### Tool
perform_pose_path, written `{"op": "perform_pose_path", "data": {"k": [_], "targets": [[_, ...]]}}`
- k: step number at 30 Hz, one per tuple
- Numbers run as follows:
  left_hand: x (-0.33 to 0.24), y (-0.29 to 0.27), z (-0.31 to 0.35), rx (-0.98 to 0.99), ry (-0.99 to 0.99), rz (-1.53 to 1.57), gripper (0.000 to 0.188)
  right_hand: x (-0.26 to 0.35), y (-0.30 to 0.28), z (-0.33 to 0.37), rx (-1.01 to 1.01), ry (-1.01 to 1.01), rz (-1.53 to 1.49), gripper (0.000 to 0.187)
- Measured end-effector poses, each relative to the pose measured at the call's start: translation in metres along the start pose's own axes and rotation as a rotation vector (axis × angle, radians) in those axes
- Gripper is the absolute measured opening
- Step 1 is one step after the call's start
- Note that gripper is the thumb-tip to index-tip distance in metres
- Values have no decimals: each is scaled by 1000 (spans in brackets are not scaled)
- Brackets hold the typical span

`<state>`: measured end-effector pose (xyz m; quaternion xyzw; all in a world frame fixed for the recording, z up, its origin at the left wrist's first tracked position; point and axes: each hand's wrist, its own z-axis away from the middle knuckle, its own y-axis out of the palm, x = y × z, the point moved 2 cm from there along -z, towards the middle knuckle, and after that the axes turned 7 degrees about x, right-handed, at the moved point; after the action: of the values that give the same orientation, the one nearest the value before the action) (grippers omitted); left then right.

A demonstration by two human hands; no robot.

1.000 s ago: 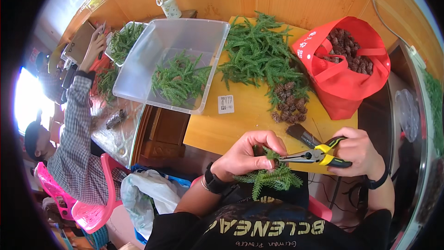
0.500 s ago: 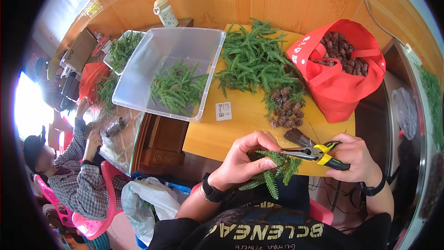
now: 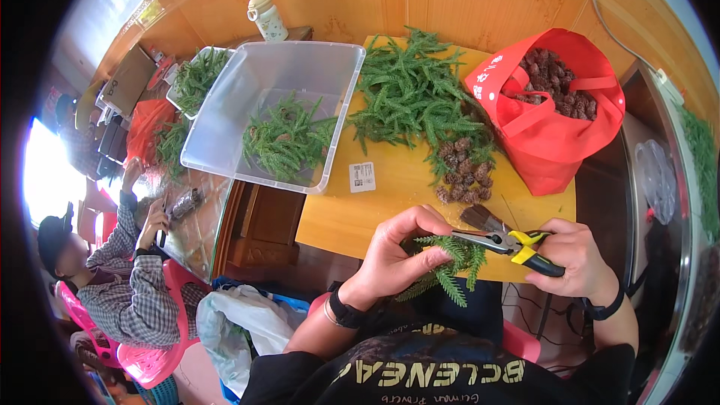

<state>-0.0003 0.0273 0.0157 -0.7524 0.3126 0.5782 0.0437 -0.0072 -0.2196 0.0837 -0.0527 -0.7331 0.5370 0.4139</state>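
Closed around a green artificial pine sprig [image 3: 452,279], my left hand [image 3: 401,251] pinches it between thumb and forefinger above my lap. My right hand [image 3: 576,261] grips needle-nose pliers [image 3: 517,246] with yellow and black handles. The tips of the pliers reach the top of the sprig, right by my left fingertips; what the jaws bite on is too small to make out. Just beyond the pliers, a fan-shaped bundle of thin dark strands [image 3: 482,217] lies on the yellow table [image 3: 337,229]. Several brown pine cones [image 3: 465,172] are clustered past it.
Green sprigs [image 3: 409,94] are heaped at the back of the table. A red bag [image 3: 544,154] of pine cones stands right. At left, a clear plastic bin [image 3: 217,135] holds more greenery, near a white label [image 3: 361,177]. A co-worker [image 3: 124,292] sits far left beside another table.
The pliers have tilted slightly, their tips rising a little. The sprig in my left hand has turned and lifted slightly. Far left, the co-worker's hand now shows a dark-handled tool.
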Motion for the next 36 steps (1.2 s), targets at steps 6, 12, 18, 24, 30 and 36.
{"op": "perform_pose_path", "data": {"k": [6,12,18,24,30,36], "targets": [[-3,2,-2,15,-70,2,25,-11,6,1,-74,-56,-107,30],[0,1,0,73,-199,292,33,-23,3,2,-34,-108,-147,32],[8,-4,3,261,-194,401,32,-15,-5,-9,1,-207,-17,30],[6,-2,0,357,-203,477,33,-9,-12,-12,-21,-244,122,29],[9,-3,-2,404,-211,490,32,-6,-18,-13,-64,-285,194,30],[5,-2,-2,354,-255,467,29,-9,-16,-8,-33,-276,249,27]]}}
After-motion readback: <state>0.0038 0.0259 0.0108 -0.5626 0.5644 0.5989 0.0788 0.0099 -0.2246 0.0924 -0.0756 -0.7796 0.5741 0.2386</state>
